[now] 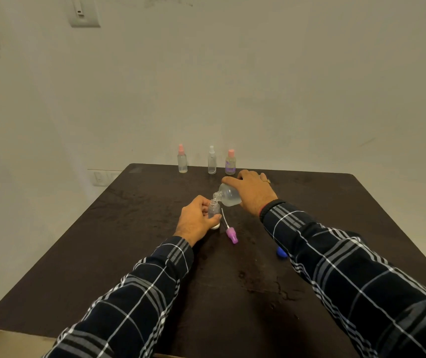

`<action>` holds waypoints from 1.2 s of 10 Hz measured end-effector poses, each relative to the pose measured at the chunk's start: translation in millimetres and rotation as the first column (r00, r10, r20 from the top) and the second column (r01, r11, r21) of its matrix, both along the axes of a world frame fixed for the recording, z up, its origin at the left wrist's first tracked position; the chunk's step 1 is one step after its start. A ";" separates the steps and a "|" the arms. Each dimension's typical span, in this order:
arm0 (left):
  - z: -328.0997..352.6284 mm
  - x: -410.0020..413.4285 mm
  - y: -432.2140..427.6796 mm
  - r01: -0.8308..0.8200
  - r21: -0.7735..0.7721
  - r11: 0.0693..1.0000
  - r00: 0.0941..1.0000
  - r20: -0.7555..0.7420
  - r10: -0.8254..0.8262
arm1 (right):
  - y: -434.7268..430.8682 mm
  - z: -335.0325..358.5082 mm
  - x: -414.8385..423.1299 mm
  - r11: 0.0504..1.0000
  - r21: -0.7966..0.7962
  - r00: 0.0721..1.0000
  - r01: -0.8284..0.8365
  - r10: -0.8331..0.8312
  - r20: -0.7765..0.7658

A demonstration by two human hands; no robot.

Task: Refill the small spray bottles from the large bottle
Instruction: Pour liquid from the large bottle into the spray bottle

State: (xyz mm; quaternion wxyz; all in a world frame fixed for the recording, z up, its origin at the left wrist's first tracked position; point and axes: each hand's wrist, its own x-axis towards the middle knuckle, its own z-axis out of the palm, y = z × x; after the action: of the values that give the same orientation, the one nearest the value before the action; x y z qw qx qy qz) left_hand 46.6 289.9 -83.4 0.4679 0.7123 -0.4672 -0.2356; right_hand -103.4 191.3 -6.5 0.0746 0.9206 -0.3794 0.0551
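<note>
**Neck over mouth: the pour hangs on one alignment**

Dark tabletop (pixel 134 228) against a pale wall, three capped bottles (pixel 212 164) standing at its far edge. Right hand (pixel 251 193) wraps the large bottle (pixel 228 196), tipped so its long axis slopes down-left, neck just above the small spray bottle (pixel 214 209). Left hand (pixel 196 222) clasps that bottle upright. Purple spray cap (pixel 232 235) lies just beside it.

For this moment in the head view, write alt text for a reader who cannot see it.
The right hand tips a large clear bottle into a small open bottle gripped by the left hand on a dark table. A purple spray cap lies beside them; three capped small bottles stand along the far edge.
</note>
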 end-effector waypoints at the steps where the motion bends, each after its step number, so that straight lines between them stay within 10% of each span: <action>1: -0.2 0.1 0.2 0.001 0.002 1.000 1.000 -0.002 -0.001 | -0.1 0.4 0.3 1.000 -0.009 1.000 -0.001 0.001 0.001; 12: 3.6 -1.6 1.7 0.004 0.023 1.000 1.000 0.009 -0.004 | -0.8 -0.5 0.5 1.000 0.011 1.000 0.001 -0.001 0.002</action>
State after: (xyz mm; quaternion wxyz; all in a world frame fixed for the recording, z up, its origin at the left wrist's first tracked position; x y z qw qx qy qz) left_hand 45.0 291.6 -79.8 0.4571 0.7176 -0.4681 -0.2386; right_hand -102.9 190.4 -7.0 0.0693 0.9206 -0.3805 0.0538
